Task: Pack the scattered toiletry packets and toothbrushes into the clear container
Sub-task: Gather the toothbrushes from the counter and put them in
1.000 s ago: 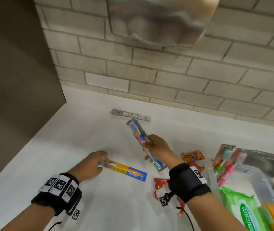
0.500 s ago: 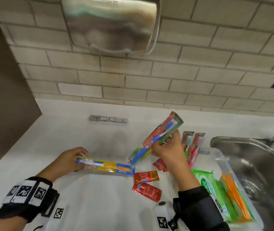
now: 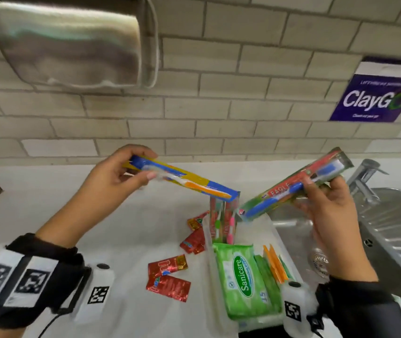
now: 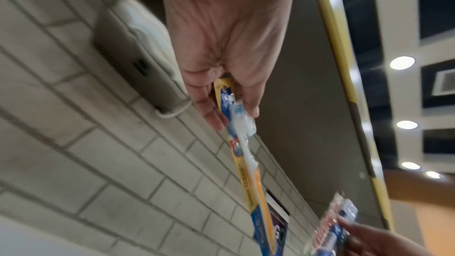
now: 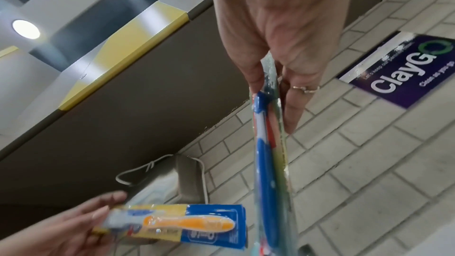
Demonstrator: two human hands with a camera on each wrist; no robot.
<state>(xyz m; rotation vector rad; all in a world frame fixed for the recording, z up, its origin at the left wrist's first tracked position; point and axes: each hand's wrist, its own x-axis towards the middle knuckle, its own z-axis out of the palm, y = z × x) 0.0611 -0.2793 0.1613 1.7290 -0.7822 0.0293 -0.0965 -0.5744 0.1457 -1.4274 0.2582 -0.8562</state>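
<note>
My left hand (image 3: pixel 131 172) (image 4: pixel 229 112) pinches one end of a yellow-and-blue toothbrush pack (image 3: pixel 184 182) (image 4: pixel 248 163) (image 5: pixel 177 225), holding it in the air over the counter. My right hand (image 3: pixel 316 191) (image 5: pixel 275 89) grips a red-and-green pack with a blue toothbrush (image 3: pixel 294 189) (image 5: pixel 267 159) (image 4: pixel 329 227), tilted down toward the clear container (image 3: pixel 210 264). The container holds upright toothbrush packs (image 3: pixel 221 223), a green Sanicare wipes pack (image 3: pixel 240 279) and orange packets (image 3: pixel 273 264). Several red sachets (image 3: pixel 167 276) lie on the white counter to its left.
A steel sink (image 3: pixel 389 235) with a tap (image 3: pixel 362 176) lies right of the container. A hand dryer (image 3: pixel 72 42) hangs on the brick wall above, and a purple ClayGo sign (image 3: pixel 375 98) is at the right. The white counter (image 3: pixel 48 203) stretches to the left.
My left hand has lifted the yellow-and-blue pack off the counter. My right hand has carried its pack right, over the container. The view has swung right toward the sink.
</note>
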